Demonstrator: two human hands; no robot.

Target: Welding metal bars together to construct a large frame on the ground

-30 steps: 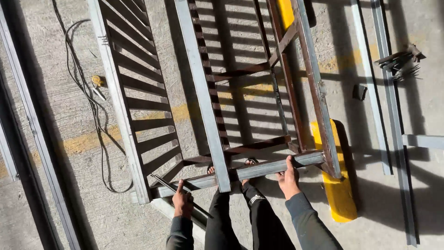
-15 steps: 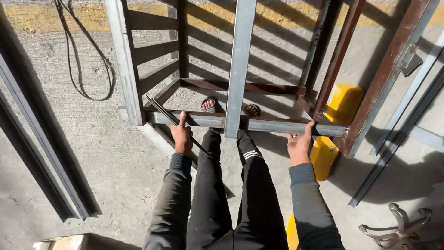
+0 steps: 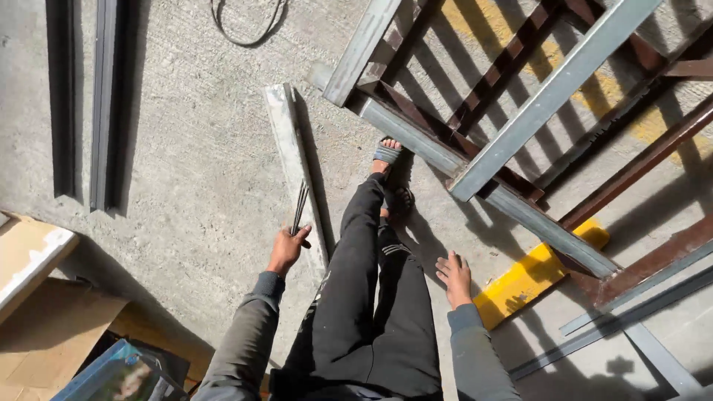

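My left hand (image 3: 287,249) holds a few thin dark metal rods (image 3: 299,207) that point up from my fingers, over a flat grey steel bar (image 3: 295,162) lying on the concrete. My right hand (image 3: 454,277) hangs free with fingers spread, holding nothing, just left of a yellow block (image 3: 538,273). The welded metal frame (image 3: 486,160) of grey and rust-brown bars stands apart from both hands, up and to the right. My legs in black trousers and a sandalled foot (image 3: 387,154) reach toward its lower rail.
Two long dark steel sections (image 3: 100,104) lie at the upper left. Cardboard boxes (image 3: 33,260) sit at the lower left. A black cable (image 3: 245,22) loops at the top. More steel strips (image 3: 631,319) lie at the lower right on the concrete floor.
Both hands have let go of the frame's lower rail. The view has swung left; the frame now sits to the upper right. My left hand still carries the thin rods.
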